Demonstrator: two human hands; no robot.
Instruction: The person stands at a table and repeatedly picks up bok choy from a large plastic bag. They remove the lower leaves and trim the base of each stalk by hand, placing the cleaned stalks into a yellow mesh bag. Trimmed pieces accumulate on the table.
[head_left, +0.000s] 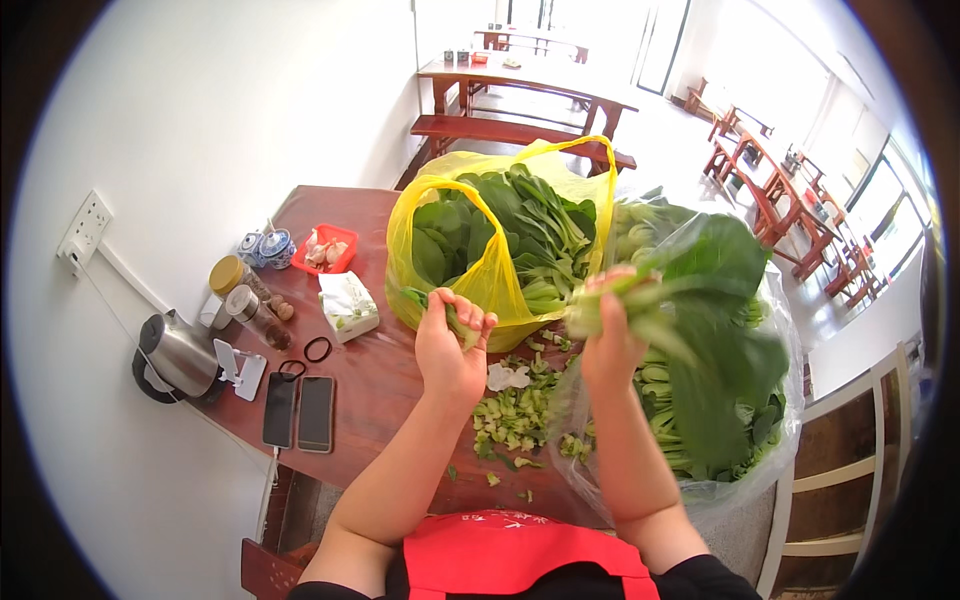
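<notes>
My right hand grips a head of bok choy by its pale base. Its broad green leaves spread out to the right, blurred by motion. Closed fingers of my left hand hold a small green leaf piece. Just beyond that hand stands a yellow plastic bag, its handles up, filled with bok choy. Under the right hand's bunch, a clear plastic bag holds more bok choy. Between my forearms, cut bok choy trimmings lie heaped on the table.
On the reddish-brown table, to the left, are two phones, an electric kettle, spice jars, a tissue pack and a red basket of garlic. A wooden bench stands beyond. A white wall borders the left.
</notes>
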